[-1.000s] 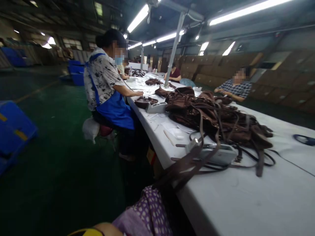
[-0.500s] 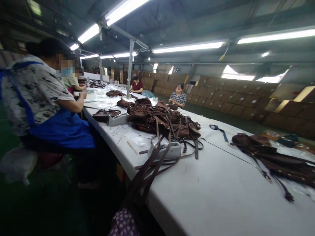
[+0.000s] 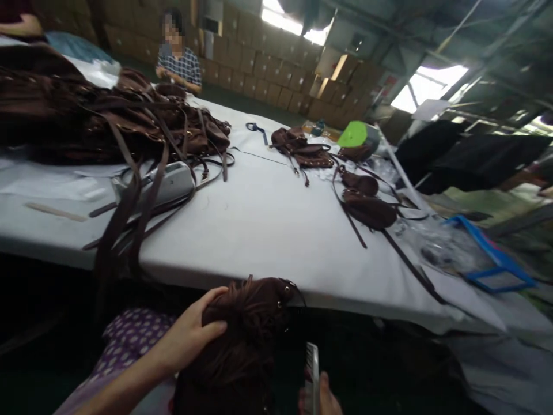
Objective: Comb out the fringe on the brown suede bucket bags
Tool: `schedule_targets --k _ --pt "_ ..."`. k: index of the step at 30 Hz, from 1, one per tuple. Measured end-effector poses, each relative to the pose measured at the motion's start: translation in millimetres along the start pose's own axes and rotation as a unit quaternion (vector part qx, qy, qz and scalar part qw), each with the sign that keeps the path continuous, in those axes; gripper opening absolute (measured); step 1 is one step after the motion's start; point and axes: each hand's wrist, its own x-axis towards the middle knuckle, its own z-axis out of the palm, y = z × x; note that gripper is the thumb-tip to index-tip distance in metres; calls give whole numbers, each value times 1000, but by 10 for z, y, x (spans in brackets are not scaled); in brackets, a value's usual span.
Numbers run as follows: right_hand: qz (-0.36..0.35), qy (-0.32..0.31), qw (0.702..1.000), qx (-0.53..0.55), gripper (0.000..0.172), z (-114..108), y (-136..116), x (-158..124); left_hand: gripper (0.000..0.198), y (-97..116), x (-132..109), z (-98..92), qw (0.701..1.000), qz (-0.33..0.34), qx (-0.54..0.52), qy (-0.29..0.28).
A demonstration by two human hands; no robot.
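My left hand (image 3: 196,331) is closed on the top of a dark brown bag (image 3: 242,346) with fringe and metal eyelets. The bag is in my lap, just below the table edge. To its right, apart from it, my right hand (image 3: 326,397) grips a narrow, pale, comb-like tool (image 3: 311,369) upright; its teeth are along the left side. Its exact kind is hard to make out. Most of the right hand's fingers are hidden by the tool and the frame's lower edge.
On the white table (image 3: 259,230), a heap of brown bags (image 3: 138,121) with hanging straps (image 3: 142,230) lies left, beside a grey dispenser (image 3: 170,184). More brown bags (image 3: 369,207) and a blue frame (image 3: 496,259) are at right. A co-worker (image 3: 179,63) sits across the table.
The view has swung right and down. My two hands, the fringed bag and the comb-like tool have come into sight; the co-worker at the left has gone out of view.
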Motion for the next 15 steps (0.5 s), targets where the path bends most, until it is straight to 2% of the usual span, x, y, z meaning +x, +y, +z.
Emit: schedule_targets --k 1,3,5,6,7,9,11,12,13,15 --pt "-28 -5 1000 10 85 94 -61 -70 61 -9 9 22 1000 6 11 -3" --pt "-147 -3 989 -3 78 340 -256 -258 61 10 1 92 998 19 60 3" --pt "-308 2 949 -70 57 611 -501 -493 66 75 -47 191 991 20 135 14" --pt "-398 6 911 -110 46 742 -624 -612 70 114 -84 246 985 16 173 19" --pt "-487 5 860 -152 41 864 -735 -721 74 150 -124 298 979 13 204 20" --pt "-626 7 742 -242 43 1065 -898 -878 79 194 -203 384 971 12 238 24" --pt "-693 22 645 -320 49 1180 -946 -910 80 196 -257 425 971 18 237 33" --pt "-702 33 619 -349 51 1193 -921 -869 81 185 -272 424 972 16 230 41" --pt "-702 43 607 -370 54 1168 -864 -792 82 172 -283 411 974 10 221 47" --pt "-670 52 621 -404 58 997 -673 -550 84 148 -296 350 978 1 201 53"
